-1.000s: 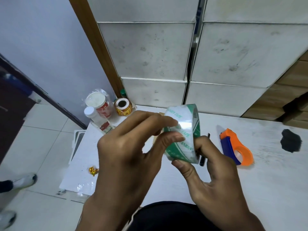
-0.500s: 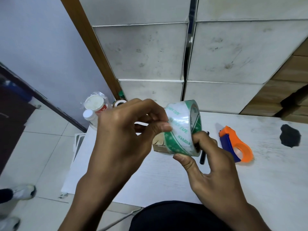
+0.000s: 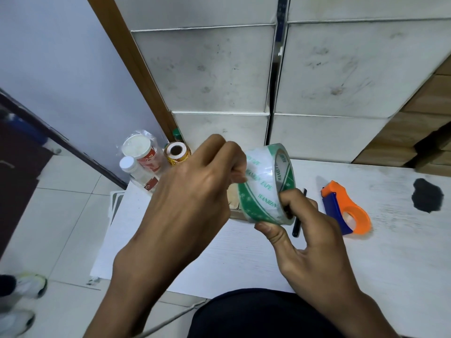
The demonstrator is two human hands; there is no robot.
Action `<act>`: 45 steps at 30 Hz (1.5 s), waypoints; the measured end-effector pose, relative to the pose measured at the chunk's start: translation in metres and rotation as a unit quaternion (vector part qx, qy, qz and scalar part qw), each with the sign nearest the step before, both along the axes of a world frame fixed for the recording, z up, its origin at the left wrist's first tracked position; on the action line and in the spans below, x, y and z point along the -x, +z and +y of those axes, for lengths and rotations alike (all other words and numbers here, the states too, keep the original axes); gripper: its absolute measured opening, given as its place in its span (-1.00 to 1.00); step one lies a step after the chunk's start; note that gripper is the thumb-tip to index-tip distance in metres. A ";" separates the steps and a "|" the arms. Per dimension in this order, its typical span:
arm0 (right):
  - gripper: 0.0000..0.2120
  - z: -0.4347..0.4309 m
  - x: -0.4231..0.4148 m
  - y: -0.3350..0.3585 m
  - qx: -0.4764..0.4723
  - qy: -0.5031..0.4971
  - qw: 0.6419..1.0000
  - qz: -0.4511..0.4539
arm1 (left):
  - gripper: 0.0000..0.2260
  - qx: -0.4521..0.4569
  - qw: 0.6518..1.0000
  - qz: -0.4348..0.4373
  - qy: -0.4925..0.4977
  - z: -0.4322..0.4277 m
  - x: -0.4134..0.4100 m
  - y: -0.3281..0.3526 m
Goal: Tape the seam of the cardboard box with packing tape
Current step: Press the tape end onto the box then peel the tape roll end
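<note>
A roll of clear packing tape (image 3: 264, 184) with green printed bands is held up above the white table (image 3: 366, 252). My right hand (image 3: 310, 240) grips it from below, with fingers through the core and the thumb under the rim. The fingertips of my left hand (image 3: 200, 191) pinch at the roll's left face, where the tape's end seems to lie. Behind the roll and my left hand a small brown cardboard box (image 3: 234, 203) sits on the table, mostly hidden.
An orange and blue tape dispenser (image 3: 346, 208) lies right of the roll, and a black pen (image 3: 299, 223) lies between them. Jars (image 3: 139, 157) and a yellow label roll (image 3: 177, 153) stand at the table's far left corner. White boxes (image 3: 219, 69) are stacked behind. A black patch (image 3: 427, 195) marks the right.
My left fingertips have shifted on the roll's left face, curling tighter at the tape's edge. The roll stays in my right hand at about the same place.
</note>
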State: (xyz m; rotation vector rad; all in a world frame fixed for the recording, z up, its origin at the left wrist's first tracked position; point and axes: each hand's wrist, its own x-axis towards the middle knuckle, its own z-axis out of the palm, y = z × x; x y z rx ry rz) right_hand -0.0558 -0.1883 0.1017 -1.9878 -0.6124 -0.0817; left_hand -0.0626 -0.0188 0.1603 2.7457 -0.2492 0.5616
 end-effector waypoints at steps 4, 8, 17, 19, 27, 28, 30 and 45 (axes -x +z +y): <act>-0.86 0.000 0.000 -0.001 -0.008 0.000 1.000 0.010 | -0.81 -0.059 0.998 0.032 0.016 -0.003 0.001 0.004; -0.87 0.002 0.000 -0.001 -0.013 -0.010 1.000 0.012 | -0.78 -0.020 0.999 0.000 0.026 -0.008 0.002 0.001; -0.79 0.003 0.002 -0.003 -0.051 -0.052 0.997 0.033 | -0.84 0.175 0.979 -0.100 0.038 -0.011 0.013 -0.013; -0.77 0.003 0.003 -0.005 -0.053 -0.054 0.997 0.033 | -0.86 0.151 0.980 -0.121 0.043 -0.013 0.017 -0.014; -0.83 0.000 0.003 -0.006 -0.030 -0.042 0.998 0.026 | -0.91 0.234 0.971 -0.038 0.029 -0.008 0.011 -0.004; -0.83 -0.001 0.003 -0.005 -0.023 -0.038 0.999 0.017 | -0.92 0.239 0.970 -0.022 0.029 -0.006 0.010 -0.001; -0.81 -0.001 0.002 -0.004 -0.016 -0.032 0.999 0.002 | -0.94 0.234 0.972 -0.008 0.028 -0.004 0.007 0.002; -0.88 -0.005 0.001 -0.004 -0.021 -0.006 1.000 -0.017 | -0.77 -0.037 0.998 -0.045 0.004 -0.006 0.006 -0.003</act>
